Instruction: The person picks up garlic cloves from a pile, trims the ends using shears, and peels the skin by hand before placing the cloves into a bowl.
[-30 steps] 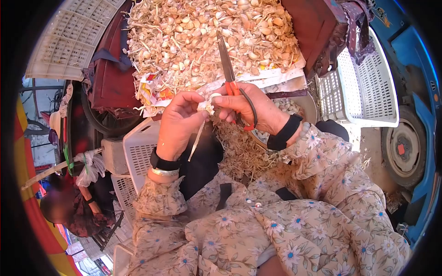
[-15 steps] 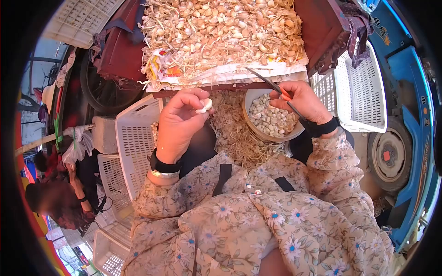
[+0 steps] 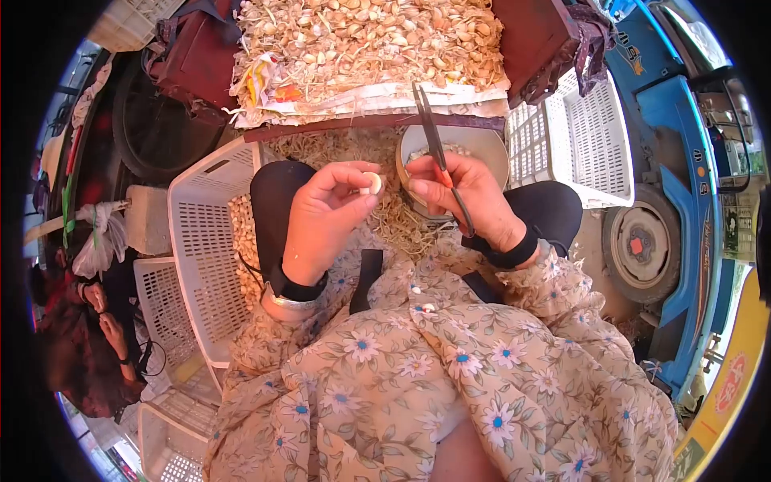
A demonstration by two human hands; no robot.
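Between the thumb and fingers of my left hand [image 3: 321, 213] is a pale garlic clove [image 3: 374, 181]. My right hand [image 3: 475, 201] grips a pair of dark scissors [image 3: 431, 132] with orange on the handle, blades pointing up and away from me. A small gap separates the two hands, which are over my lap. Behind my right hand stands a pale bucket [image 3: 491, 153] with garlic cloves inside, partly hidden by that hand. Beyond both hands, a large heap of garlic cloves [image 3: 369, 48] lies on a red-brown stand, over white sacking [image 3: 385, 103].
On my left is a white crate [image 3: 205, 233] holding cloves [image 3: 243, 241]. Another white crate [image 3: 590, 145] stands right of the bucket, near a blue vehicle [image 3: 683, 185]. Dry husks [image 3: 397, 225] cover the ground between my knees. Another person's hands [image 3: 104, 309] show at far left.
My right hand has come left and slightly toward me, closer to my left hand, and the scissors have turned more upright. The clove stays in my left hand. The camera view has shifted.
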